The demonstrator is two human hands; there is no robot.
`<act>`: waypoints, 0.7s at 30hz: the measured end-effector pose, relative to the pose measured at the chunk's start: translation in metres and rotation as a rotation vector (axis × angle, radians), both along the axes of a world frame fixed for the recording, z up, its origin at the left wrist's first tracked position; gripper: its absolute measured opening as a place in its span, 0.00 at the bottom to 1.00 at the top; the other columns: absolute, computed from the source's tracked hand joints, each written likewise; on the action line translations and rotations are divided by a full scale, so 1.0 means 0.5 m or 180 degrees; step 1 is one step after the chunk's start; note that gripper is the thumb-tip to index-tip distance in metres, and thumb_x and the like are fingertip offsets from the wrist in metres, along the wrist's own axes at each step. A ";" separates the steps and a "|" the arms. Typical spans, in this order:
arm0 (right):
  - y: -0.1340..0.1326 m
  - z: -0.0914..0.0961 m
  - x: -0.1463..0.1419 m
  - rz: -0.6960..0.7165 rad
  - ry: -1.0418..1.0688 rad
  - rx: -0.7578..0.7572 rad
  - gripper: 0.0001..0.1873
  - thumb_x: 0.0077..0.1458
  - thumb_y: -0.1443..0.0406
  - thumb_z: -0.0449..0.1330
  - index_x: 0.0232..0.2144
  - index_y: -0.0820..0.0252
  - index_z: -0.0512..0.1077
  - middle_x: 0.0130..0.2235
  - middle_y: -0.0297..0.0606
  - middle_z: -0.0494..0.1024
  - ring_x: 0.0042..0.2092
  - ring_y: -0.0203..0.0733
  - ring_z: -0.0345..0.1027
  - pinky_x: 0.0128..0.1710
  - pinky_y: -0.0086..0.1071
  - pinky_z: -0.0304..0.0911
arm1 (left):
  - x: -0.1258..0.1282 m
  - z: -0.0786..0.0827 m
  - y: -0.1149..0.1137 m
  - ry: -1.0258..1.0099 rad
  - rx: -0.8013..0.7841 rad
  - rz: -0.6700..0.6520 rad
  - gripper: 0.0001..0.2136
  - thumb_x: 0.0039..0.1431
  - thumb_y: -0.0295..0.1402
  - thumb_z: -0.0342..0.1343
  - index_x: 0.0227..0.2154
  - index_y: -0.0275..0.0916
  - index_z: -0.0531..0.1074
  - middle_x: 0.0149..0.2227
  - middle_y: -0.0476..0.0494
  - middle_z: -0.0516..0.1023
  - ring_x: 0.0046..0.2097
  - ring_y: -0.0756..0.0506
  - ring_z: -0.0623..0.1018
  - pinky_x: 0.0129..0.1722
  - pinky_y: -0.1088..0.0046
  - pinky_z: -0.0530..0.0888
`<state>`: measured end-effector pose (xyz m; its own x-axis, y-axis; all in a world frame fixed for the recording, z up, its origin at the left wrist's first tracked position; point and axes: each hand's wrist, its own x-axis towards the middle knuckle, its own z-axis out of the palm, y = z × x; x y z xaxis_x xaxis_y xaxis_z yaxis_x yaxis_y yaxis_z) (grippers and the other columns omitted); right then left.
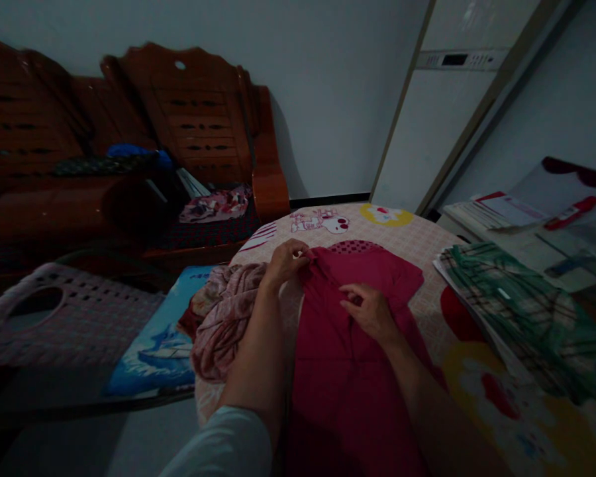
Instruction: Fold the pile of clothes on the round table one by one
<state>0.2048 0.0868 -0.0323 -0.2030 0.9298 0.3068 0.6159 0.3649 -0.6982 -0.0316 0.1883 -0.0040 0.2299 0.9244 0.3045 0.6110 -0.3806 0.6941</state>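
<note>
A dark pink garment (347, 358) lies spread on a table covered with a cartoon-print cloth (427, 232). My left hand (285, 262) is closed, pinching the garment's upper left edge near the collar. My right hand (370, 308) rests on the middle of the garment with its fingers curled and pinching the fabric. A crumpled pale pink cloth (226, 318) is heaped on the table just left of my left forearm.
A folded green plaid garment (521, 311) lies on the table's right side, with papers (496, 212) behind it. A wooden sofa (193, 132) with clothes stands at the back left. A pale plastic basket (64, 318) and a blue printed bag (163, 338) sit to the left.
</note>
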 end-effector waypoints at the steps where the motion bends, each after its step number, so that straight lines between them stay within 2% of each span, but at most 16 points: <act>1: -0.003 0.003 0.001 -0.0039 0.0108 -0.0066 0.13 0.50 0.68 0.63 0.41 0.57 0.78 0.30 0.34 0.78 0.30 0.37 0.69 0.33 0.29 0.63 | 0.017 0.012 -0.002 0.0115 0.0076 -0.0014 0.07 0.49 0.27 0.58 0.31 0.39 0.80 0.38 0.45 0.79 0.39 0.46 0.76 0.42 0.71 0.72; 3: -0.008 0.007 0.003 -0.0089 0.0217 -0.0199 0.13 0.50 0.67 0.62 0.40 0.58 0.78 0.26 0.32 0.76 0.27 0.35 0.67 0.29 0.27 0.60 | 0.060 0.030 -0.009 0.0306 0.0172 -0.0070 0.08 0.50 0.26 0.57 0.32 0.39 0.79 0.35 0.46 0.79 0.36 0.47 0.76 0.41 0.72 0.72; 5: -0.011 0.009 0.007 -0.0095 0.0241 -0.0321 0.11 0.49 0.67 0.62 0.36 0.58 0.79 0.24 0.32 0.75 0.26 0.35 0.66 0.27 0.27 0.59 | 0.108 0.033 -0.017 0.0462 0.0222 -0.0189 0.09 0.51 0.25 0.55 0.33 0.39 0.79 0.34 0.47 0.80 0.36 0.47 0.76 0.41 0.73 0.71; 10: -0.011 0.011 0.013 -0.0083 0.0185 -0.0666 0.08 0.47 0.69 0.60 0.30 0.59 0.78 0.24 0.33 0.76 0.26 0.36 0.68 0.26 0.26 0.58 | 0.202 -0.009 -0.038 0.0704 0.0108 -0.0871 0.13 0.50 0.20 0.50 0.33 0.37 0.79 0.37 0.44 0.81 0.39 0.46 0.77 0.42 0.74 0.71; 13: -0.010 0.009 0.013 -0.0012 0.0139 -0.0751 0.07 0.46 0.70 0.60 0.28 0.59 0.78 0.24 0.34 0.77 0.26 0.36 0.69 0.26 0.26 0.59 | 0.224 -0.027 -0.046 0.0681 0.0027 -0.1297 0.15 0.51 0.19 0.48 0.33 0.36 0.78 0.37 0.44 0.81 0.40 0.46 0.77 0.44 0.74 0.71; 21: -0.008 0.005 0.016 0.0121 0.0021 -0.0836 0.07 0.47 0.70 0.59 0.25 0.59 0.78 0.24 0.36 0.79 0.26 0.37 0.71 0.27 0.27 0.60 | 0.231 -0.031 -0.047 -0.0022 -0.0212 -0.1942 0.13 0.53 0.19 0.49 0.35 0.37 0.77 0.40 0.46 0.81 0.44 0.48 0.78 0.48 0.77 0.70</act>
